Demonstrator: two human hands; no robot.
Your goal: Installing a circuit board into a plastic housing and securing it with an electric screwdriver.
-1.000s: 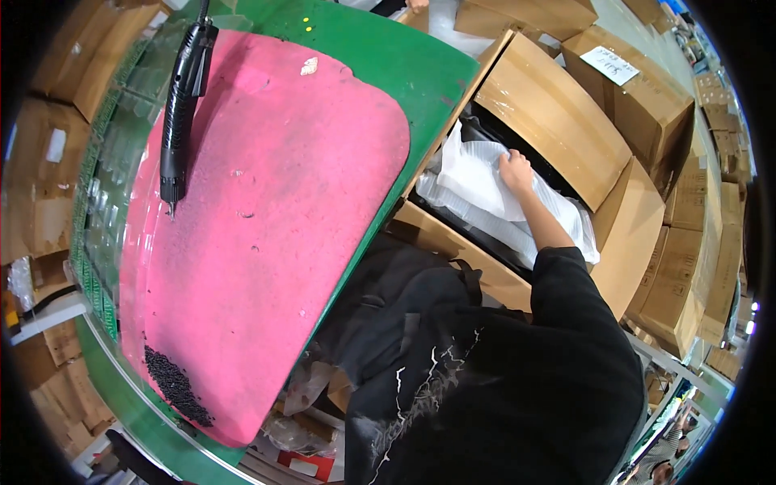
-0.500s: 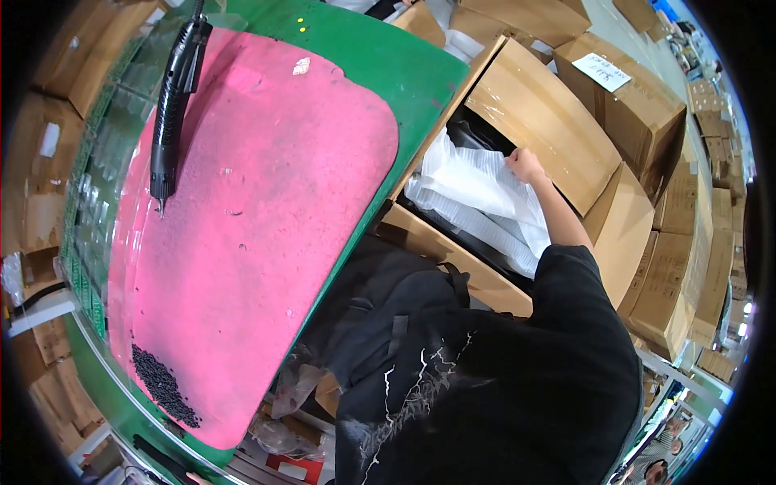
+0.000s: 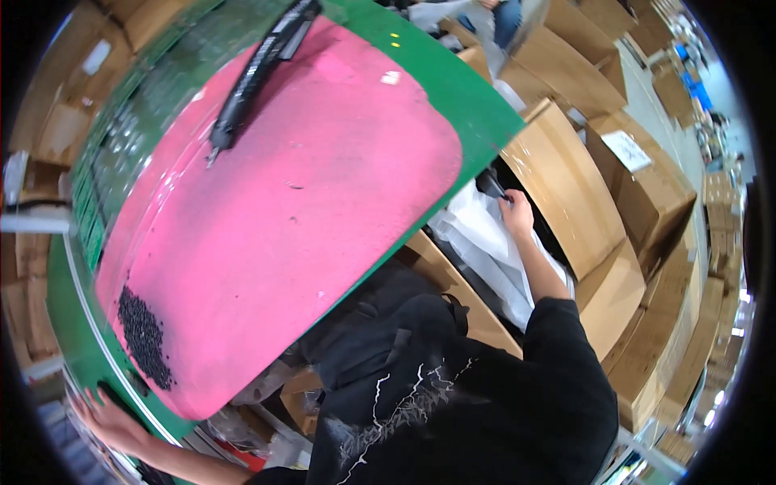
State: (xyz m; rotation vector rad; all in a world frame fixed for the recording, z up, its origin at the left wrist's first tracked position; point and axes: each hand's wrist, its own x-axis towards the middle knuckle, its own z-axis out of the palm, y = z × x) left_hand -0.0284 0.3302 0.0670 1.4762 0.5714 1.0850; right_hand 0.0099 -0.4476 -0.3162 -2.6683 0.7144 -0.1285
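My right hand (image 3: 517, 214) reaches into an open cardboard box (image 3: 477, 303) beside the table. Its fingers are closed on the end of a dark, smooth black part (image 3: 491, 183), whose full shape is hidden. White foam wrapping sheet (image 3: 485, 234) lies in the box under and beside that hand. At the lower left, my left hand (image 3: 113, 424) is over the table's near-left edge with its fingers apart and nothing visible in them. Close to it is a dark strip-like thing (image 3: 121, 396) on the green surface, too blurred to name.
A pink mat (image 3: 307, 218) covers much of the green table (image 3: 477, 105). On it are a pile of small black screws (image 3: 144, 335) and, at the far side, a black electric screwdriver (image 3: 259, 81). More cardboard boxes (image 3: 647, 170) stand to the right. Another person's legs (image 3: 508, 23) show at the top.
My right hand has gone from holding the white foam sheet to gripping the black part. My left hand has come further into view at the lower left. The whole view has shifted.
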